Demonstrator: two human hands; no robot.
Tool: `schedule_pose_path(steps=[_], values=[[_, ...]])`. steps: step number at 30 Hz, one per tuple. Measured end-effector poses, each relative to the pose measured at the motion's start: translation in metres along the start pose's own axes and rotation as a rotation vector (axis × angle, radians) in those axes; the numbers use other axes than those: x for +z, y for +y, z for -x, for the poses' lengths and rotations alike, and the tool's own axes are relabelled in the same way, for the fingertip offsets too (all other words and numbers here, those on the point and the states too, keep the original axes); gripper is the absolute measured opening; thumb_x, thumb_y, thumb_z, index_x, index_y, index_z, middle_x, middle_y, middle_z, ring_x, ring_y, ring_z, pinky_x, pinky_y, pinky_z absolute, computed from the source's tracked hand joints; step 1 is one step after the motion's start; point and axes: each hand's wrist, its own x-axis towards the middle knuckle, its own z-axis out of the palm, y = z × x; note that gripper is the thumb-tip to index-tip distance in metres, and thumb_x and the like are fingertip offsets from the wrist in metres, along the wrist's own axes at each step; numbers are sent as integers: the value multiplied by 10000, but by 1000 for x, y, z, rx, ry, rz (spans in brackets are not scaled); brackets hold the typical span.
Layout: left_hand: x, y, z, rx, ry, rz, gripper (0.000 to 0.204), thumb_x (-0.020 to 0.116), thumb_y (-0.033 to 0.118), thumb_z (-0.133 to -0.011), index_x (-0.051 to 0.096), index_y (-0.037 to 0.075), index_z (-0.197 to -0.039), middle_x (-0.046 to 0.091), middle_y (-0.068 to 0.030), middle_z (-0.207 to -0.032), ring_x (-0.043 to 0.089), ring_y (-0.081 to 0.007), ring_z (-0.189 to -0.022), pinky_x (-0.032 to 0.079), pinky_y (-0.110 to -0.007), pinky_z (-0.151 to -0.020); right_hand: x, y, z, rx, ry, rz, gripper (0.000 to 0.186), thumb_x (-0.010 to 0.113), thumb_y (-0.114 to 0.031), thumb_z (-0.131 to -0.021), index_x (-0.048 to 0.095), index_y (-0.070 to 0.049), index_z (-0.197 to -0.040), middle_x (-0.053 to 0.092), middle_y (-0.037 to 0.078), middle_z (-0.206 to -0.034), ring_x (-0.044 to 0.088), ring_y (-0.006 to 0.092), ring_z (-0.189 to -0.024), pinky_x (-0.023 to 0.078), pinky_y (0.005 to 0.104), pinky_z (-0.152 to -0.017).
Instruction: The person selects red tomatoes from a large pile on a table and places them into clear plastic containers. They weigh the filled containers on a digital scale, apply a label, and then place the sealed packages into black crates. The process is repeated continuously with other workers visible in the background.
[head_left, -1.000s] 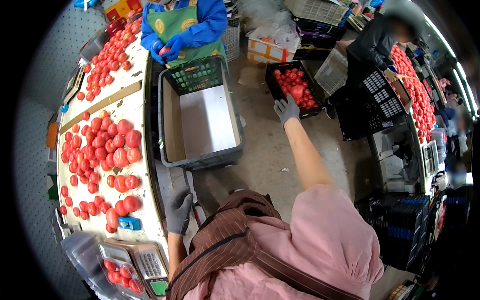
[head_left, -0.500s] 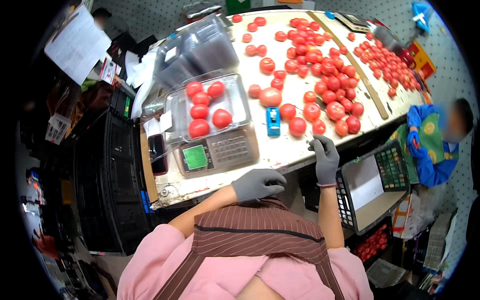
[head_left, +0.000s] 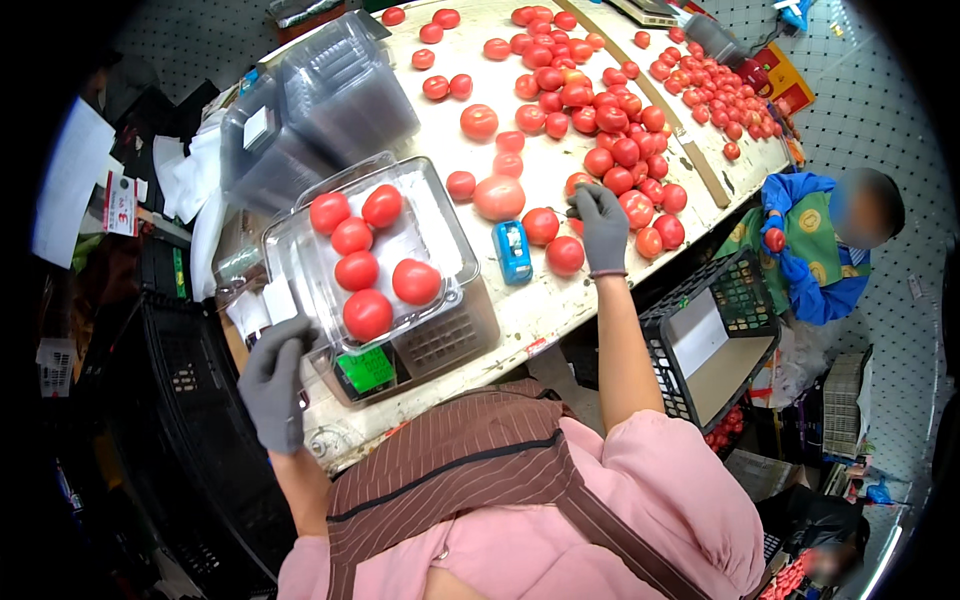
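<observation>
On the pale surface [head_left: 545, 305], tomatoes [head_left: 625, 152] cluster to the right of the blue device [head_left: 512, 254], beside the right grip [head_left: 604, 230]; its hold I cannot tell. Left of the device, the left grip [head_left: 275, 385] spreads loosely.

The left hand [head_left: 276, 385] and right hand [head_left: 604, 235] are gloved in grey. Tomatoes [head_left: 625, 152] are red, the counter [head_left: 550, 303] cream with dark scuffs, the small device [head_left: 513, 254] blue. The apron [head_left: 425, 440] is brown with pale pinstripes, the shirt [head_left: 670, 485] pink. A co-worker's apron [head_left: 803, 238] shows yellow rounds on green.
</observation>
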Motion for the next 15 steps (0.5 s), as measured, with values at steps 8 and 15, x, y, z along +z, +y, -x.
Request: schedule_pose_path(steps=[8,15], values=[[-8,-25,-3,19,335,-32,272,497,162,-976,596,-66,-1087,640,-129,-1006,638,-184,-882,518,-295,-822,-28,68,-95,25,-340,771,479,632,-405,-838,625,-6,-1103,669,187,-990,636,322,-937,488,365,-840],[29,-5,-15,12,426,-82,238,493,111,-958,626,-60,-1055,660,-131,-939,637,-173,-839,512,-287,-780,46,103,-138,221,-399,832,882,682,-567,-729,428,20,-1336,486,252,-1298,529,344,-1163,434,398,-981]])
